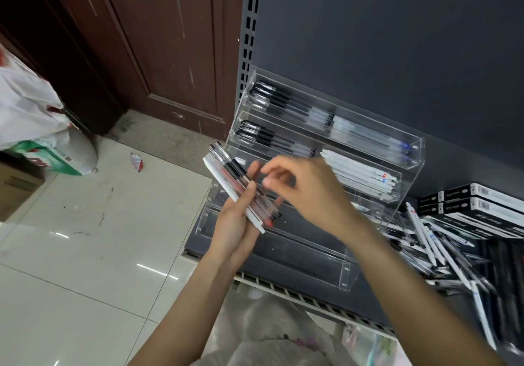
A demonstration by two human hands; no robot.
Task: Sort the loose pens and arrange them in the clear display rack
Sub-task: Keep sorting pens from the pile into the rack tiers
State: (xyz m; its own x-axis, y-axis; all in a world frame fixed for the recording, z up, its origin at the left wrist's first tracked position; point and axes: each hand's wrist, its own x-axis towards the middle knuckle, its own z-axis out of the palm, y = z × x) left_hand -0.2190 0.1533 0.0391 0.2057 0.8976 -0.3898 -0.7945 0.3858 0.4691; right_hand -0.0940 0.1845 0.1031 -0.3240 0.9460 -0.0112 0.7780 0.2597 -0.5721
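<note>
Sorting is partly done, by the look of it: the clear display rack (326, 184) already carries black-capped pens (272, 99) and blue-tipped pens (377, 138) on its top tier, more black-capped ones plus white pens (363, 175) on the second, while the lower tiers toward six o'clock look bare. A large heap of loose pens (436, 249) waits at four o'clock from the rack, beside stacked black boxes (476, 204), so most of the work seems left.

The left hand (235, 229) grips a small bundle of pens (241, 187) in front of the rack's left end, fingers curled round it from beneath. The bundle's long axis runs from ten o'clock to four o'clock; the clipped caps point up toward ten, the red and black ends toward four. It mixes one white pen with clear-barrelled ones.

The right hand (300, 187) reaches over from three o'clock, fingers bent at the bundle's upper side; motion blur hides whether the fingertips pinch a pen or merely touch it, so I cannot tell.
</note>
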